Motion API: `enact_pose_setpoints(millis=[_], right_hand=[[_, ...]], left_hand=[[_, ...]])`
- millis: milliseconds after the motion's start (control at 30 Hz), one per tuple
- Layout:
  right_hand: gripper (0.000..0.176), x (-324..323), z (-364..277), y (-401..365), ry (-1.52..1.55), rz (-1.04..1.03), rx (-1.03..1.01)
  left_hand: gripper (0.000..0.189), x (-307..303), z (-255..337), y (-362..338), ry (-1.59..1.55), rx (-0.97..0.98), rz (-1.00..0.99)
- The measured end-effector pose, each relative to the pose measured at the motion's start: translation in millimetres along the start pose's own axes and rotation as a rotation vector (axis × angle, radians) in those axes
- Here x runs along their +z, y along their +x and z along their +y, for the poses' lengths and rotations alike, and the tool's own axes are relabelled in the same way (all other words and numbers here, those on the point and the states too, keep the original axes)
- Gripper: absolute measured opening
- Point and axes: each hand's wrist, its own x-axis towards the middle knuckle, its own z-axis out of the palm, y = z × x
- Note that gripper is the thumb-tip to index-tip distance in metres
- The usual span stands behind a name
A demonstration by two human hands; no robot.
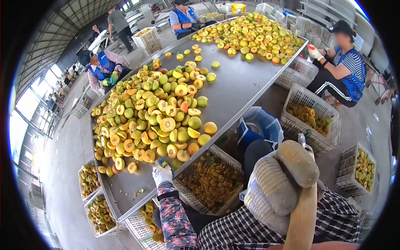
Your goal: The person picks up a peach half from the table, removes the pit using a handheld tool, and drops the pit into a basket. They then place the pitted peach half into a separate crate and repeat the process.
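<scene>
My left hand (162,174), in a white glove with blue marks, is at the near edge of a pile of halved yellow-green peaches (167,124) on the metal table. Its fingers are bent together against the fruit; whatever they hold is too small to make out. Close to the camera, my right hand (268,191) wears a worn, stained knit glove. It is closed around a pitting tool (301,221) with a pale wooden handle, the thumb lying over it. A metal loop shows at the tool's far end.
The metal table (237,81) has a raised rim and a second peach heap (254,35) at its far end. Below me, a crate (210,183) holds brown scraps. A blue-lined bucket (260,125) and more fruit crates (310,116) stand right. Co-workers (343,62) sit around the table.
</scene>
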Motion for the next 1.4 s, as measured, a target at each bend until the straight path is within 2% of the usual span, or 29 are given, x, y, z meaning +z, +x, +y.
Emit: enact_pose_setpoints(millis=[133,267,367,400,500,567,600,633,700,767,800,867,933,967,1000,1100,1167,1233,1300,1400], right_hand=[[0.03,1,4,4,0.01,-0.012,0.017],[0.03,2,9,11,0.022,-0.045,0.033],[0.031,2,17,19,0.038,-0.072,0.04],[0.031,1,20,23,0.052,-0.087,0.045],[0.031,2,33,41,0.07,-0.129,0.064],[0.031,0,46,53,0.097,-0.145,0.089],[0.031,-2,54,59,0.092,-0.14,0.093],[0.031,-7,63,66,0.052,-0.115,0.093],[0.032,-22,85,71,-0.059,0.012,0.119],[0.031,-48,111,61,-0.279,0.169,0.25],[0.032,-61,124,56,-0.378,0.239,0.328],[0.029,-82,147,45,-0.488,0.262,0.655],[0.028,-97,175,35,-0.795,0.171,0.618],[0.028,-107,194,28,-1.016,0.064,0.408],[0.034,-117,204,25,-1.219,-0.027,0.339],[0.033,-126,222,18,-1.466,-0.1,0.39],[0.033,-123,226,21,-1.541,-0.102,0.393],[0.036,-120,229,25,-1.608,-0.118,0.347],[0.039,-124,236,23,-1.662,-0.136,0.385],[0.032,-114,237,28,-1.678,-0.089,0.529]], left_hand=[[0.037,-1,2,-2,-0.045,-0.054,-0.005],[0.036,0,-2,-2,-0.059,-0.002,0.105],[0.035,2,-11,0,-0.431,-0.044,0.194],[0.035,3,-15,2,-0.639,-0.107,0.142],[0.036,3,-16,2,-1.457,-0.09,0.254],[0.035,-32,22,-26,-1.933,-0.123,-0.015],[0.036,-27,22,-26,-1.974,-0.02,-0.099],[0.039,-29,33,-33,-1.913,0.033,-0.08],[0.041,-24,35,-41,-2.13,-0.093,-0.174],[0.05,-15,35,-45,-2.242,-0.116,-0.263],[0.057,-16,38,-48,-2.238,-0.203,-0.292],[0.061,-7,40,-49,-2.206,-0.237,-0.274],[0.065,-2,44,-49,-2.206,-0.252,-0.275],[0.065,-3,45,-52,-2.181,-0.228,-0.295],[0.063,-3,47,-53,-2.168,-0.242,-0.278],[0.057,-2,51,-56,-2.115,-0.214,-0.23],[0.057,-2,54,-58,-2.099,-0.197,-0.205],[0.054,0,53,-63,-1.893,0.06,-0.109],[0.051,-1,56,-62,-2.063,-0.091,-0.178],[0.05,0,59,-66,-1.919,0.028,-0.104]])
